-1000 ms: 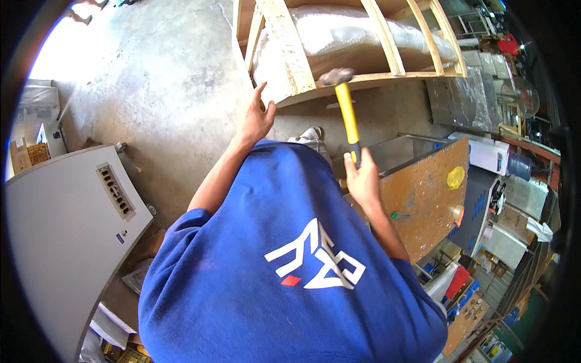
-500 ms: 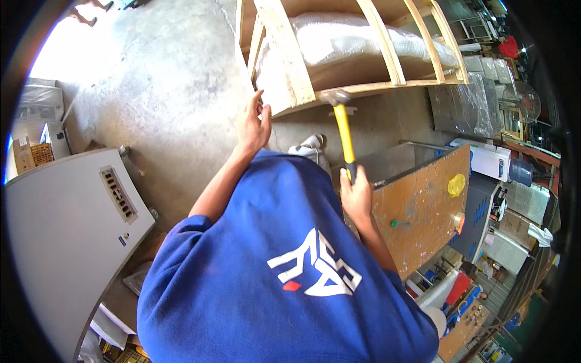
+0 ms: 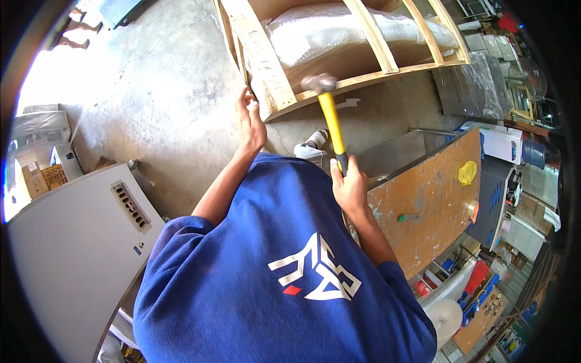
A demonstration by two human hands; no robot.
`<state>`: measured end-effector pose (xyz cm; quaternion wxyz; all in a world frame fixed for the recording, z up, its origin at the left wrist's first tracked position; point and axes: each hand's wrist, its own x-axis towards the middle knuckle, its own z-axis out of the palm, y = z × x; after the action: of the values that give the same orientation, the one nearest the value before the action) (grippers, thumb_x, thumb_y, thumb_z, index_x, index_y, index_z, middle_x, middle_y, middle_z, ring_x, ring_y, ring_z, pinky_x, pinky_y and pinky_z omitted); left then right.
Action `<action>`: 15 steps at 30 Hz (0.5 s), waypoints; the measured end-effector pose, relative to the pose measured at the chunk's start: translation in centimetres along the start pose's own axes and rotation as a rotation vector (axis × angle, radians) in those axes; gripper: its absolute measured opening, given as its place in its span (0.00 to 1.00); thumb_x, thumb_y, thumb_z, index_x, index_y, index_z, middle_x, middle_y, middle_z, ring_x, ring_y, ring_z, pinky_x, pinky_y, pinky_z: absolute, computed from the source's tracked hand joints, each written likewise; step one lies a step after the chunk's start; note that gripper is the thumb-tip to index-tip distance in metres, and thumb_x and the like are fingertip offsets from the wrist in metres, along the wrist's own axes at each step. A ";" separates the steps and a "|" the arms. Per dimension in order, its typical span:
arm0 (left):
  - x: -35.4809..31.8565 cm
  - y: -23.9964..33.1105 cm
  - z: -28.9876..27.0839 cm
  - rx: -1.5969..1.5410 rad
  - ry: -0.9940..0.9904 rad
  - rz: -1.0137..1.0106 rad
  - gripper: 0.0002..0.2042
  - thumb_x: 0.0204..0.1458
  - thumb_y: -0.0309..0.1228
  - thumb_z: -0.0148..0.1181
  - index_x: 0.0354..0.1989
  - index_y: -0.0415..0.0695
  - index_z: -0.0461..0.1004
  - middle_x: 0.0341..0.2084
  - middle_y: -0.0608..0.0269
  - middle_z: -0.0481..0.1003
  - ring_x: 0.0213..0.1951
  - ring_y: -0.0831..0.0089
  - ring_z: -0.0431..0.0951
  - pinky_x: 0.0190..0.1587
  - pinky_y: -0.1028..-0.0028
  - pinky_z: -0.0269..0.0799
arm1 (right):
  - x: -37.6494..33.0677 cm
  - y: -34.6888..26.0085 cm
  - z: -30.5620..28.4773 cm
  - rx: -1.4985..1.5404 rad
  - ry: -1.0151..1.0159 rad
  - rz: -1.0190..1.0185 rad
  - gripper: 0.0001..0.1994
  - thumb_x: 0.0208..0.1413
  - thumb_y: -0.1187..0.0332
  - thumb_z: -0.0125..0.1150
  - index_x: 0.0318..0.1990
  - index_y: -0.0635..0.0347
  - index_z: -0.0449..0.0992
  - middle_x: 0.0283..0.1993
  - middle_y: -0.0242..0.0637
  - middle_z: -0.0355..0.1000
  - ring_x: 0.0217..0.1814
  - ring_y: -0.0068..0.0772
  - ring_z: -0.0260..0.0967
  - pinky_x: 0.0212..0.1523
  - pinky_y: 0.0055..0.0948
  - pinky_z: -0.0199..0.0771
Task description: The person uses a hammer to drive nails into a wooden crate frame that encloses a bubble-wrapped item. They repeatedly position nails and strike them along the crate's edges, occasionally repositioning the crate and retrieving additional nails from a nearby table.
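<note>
My right hand [image 3: 350,186] is wrapped round the dark grip of a hammer [image 3: 333,124] with a yellow handle. Its blurred metal head is in front of the lower rail of a wooden crate [image 3: 264,57], near the corner. Up at the crate's left corner post is my left hand [image 3: 251,128], its fingers bent together against the wood; anything small between them is too hard to make out. Inside the crate, behind the slats, lies a bulky item in clear bubble wrap [image 3: 321,33].
Right of me stands a paint-spotted brown board tabletop [image 3: 423,202] with a yellow lump [image 3: 466,173] and a small green-handled tool [image 3: 407,217] on it. A large pale cabinet [image 3: 72,254] is at my left. Another person's legs [image 3: 75,33] show far left.
The crate appears farther left and higher as the view shifts. The hammer has swung up and left with my right hand. My left hand's fingers have drawn closer together at the crate corner.
</note>
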<state>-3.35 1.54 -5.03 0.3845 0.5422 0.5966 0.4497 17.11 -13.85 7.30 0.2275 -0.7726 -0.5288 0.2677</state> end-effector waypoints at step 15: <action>6.4 8.1 -1.2 0.841 -0.719 0.839 0.35 0.43 0.44 0.72 0.63 0.49 0.69 0.61 0.58 0.68 0.71 0.58 0.58 0.74 0.52 0.46 | -2.9 8.4 -0.6 0.108 -0.058 0.345 0.17 0.62 0.54 0.60 0.41 0.61 0.73 0.31 0.55 0.76 0.36 0.62 0.77 0.37 0.50 0.75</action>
<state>-2.78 7.81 3.22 0.1091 0.9453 0.2957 0.0837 22.45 -19.47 2.92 0.2037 -0.8305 -0.3797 0.3529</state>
